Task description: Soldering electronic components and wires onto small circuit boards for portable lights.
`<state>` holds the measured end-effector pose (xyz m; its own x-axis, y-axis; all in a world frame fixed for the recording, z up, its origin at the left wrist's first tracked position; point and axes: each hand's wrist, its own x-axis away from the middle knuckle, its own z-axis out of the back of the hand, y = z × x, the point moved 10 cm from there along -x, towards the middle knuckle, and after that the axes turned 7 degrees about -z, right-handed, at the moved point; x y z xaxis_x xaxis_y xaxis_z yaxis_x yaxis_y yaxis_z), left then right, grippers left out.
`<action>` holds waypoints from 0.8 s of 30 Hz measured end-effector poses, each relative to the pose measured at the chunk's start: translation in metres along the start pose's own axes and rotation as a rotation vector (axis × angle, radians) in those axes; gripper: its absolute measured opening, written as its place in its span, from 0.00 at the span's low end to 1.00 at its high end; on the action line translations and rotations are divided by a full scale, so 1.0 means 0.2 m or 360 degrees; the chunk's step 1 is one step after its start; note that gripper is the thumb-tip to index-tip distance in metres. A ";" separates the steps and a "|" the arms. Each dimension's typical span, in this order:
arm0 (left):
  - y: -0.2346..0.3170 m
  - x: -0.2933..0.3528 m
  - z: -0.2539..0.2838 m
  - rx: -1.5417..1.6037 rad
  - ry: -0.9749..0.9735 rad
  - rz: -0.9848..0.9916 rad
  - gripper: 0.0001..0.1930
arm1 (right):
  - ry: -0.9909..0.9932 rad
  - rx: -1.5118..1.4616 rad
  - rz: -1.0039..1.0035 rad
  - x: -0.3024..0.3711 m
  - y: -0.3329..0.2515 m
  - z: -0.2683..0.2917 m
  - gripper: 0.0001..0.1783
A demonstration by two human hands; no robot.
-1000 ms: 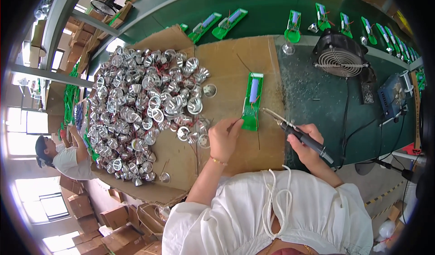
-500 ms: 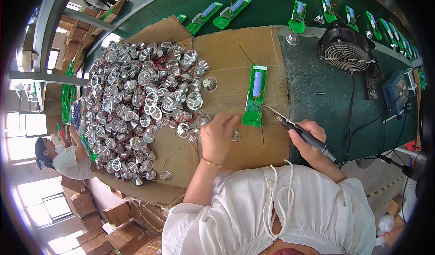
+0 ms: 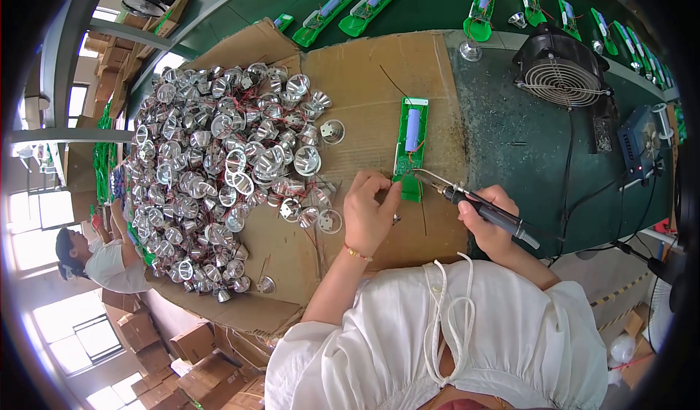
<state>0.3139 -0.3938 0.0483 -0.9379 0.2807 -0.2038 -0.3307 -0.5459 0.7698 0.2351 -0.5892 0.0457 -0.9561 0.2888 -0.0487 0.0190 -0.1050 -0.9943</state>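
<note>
A green plastic housing (image 3: 413,190) lies on the cardboard in front of me, holding a blue cylindrical battery cell (image 3: 413,129), thin wires and a small circuit board. My right hand (image 3: 490,233) is wrapped round a black soldering iron (image 3: 475,203), with a thin curved metal tube along its front. The iron's tip reaches the board at the housing's lower part. Close by on the left, my left hand (image 3: 370,212) is closed in a pinch, fingertips at the housing's edge. Something small and shiny shows beneath those fingers, mostly hidden.
Left of my hands is a big heap of silvery reflector cups (image 3: 211,169) with red wires. A black fan (image 3: 561,82) and a blue soldering station (image 3: 643,147) stand at right. More green housings (image 3: 379,5) line the far side. A co-worker (image 3: 109,260) is at far left.
My left hand has moved right and up to the housing's edge. The iron and right hand have shifted slightly left, bringing the tip over the board. The view has shifted a little.
</note>
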 end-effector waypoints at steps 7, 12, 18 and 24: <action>0.00 0.00 0.00 0.0018 0.0006 0.0019 0.06 | 0.0056 -0.0119 -0.0148 0.00 0.03 0.00 0.08; -0.02 0.01 -0.01 0.0038 0.0009 0.0036 0.06 | 0.0160 -0.0281 -0.0206 0.02 0.03 0.05 0.08; -0.01 0.00 0.00 0.0035 0.0031 0.0049 0.06 | 0.0086 -0.0238 -0.0218 0.02 0.06 0.04 0.09; -0.02 0.02 0.01 0.0115 0.0038 0.0114 0.05 | 0.0064 -0.0292 -0.0258 0.02 0.08 0.03 0.09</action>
<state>0.3111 -0.3884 0.0462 -0.9615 0.2235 -0.1601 -0.2547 -0.5051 0.8246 0.2294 -0.5952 0.0307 -0.9388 0.3255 0.1129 -0.0777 0.1194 -0.9898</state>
